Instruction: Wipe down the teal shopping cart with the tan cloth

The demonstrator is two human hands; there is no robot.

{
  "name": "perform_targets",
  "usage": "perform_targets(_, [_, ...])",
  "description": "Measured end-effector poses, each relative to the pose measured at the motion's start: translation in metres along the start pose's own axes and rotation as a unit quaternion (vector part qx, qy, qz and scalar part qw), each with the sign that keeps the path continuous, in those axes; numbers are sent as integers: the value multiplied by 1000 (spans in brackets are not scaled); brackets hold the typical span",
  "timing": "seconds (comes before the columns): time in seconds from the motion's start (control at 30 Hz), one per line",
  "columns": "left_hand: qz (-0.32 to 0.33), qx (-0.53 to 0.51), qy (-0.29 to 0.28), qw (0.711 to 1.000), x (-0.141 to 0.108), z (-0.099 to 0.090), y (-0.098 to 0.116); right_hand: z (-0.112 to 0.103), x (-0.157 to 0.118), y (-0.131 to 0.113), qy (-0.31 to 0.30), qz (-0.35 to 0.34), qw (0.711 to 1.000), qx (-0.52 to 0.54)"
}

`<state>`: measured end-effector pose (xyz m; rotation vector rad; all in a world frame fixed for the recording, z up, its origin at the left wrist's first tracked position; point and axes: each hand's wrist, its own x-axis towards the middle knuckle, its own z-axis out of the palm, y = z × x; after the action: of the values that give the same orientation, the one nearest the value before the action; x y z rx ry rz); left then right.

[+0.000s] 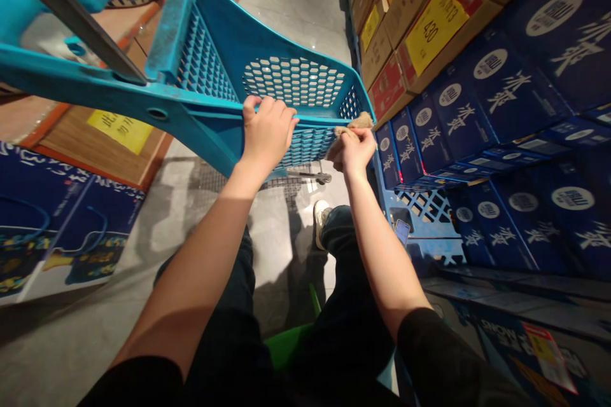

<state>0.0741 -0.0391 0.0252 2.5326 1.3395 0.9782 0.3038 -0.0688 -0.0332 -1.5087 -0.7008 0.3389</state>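
Observation:
A blue plastic shopping cart [286, 44] with honeycomb holes in its sides stands in front of me. Its upper rim is gripped by my left hand [267, 130], fingers curled over the edge. Toward the far right corner of the basket, my right hand [357, 151] pinches a tan cloth [361, 121] that lies over the rim. Part of the cloth hangs down beside the mesh, and some of it is hidden behind my fingers. Below the basket, a caster wheel [323, 177] shows above the tiled floor.
Stacked dark blue boxes [491, 89] line the right side, partly on a blue plastic pallet [420, 206] where a phone [401, 232] lies. Cartons with yellow price signs [432, 28] stand behind. More printed boxes [62, 222] are at left. Something green [291, 346] is beneath me.

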Motion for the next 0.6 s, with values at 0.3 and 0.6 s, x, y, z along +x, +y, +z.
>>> perform_targets(0.3, [-50, 44, -74, 995, 6, -6, 13, 31, -37, 13, -30, 7, 999, -17])
perform_targets(0.6, [5, 16, -2, 1000, 0, 1, 1, 36, -52, 16, -130, 2, 991, -22])
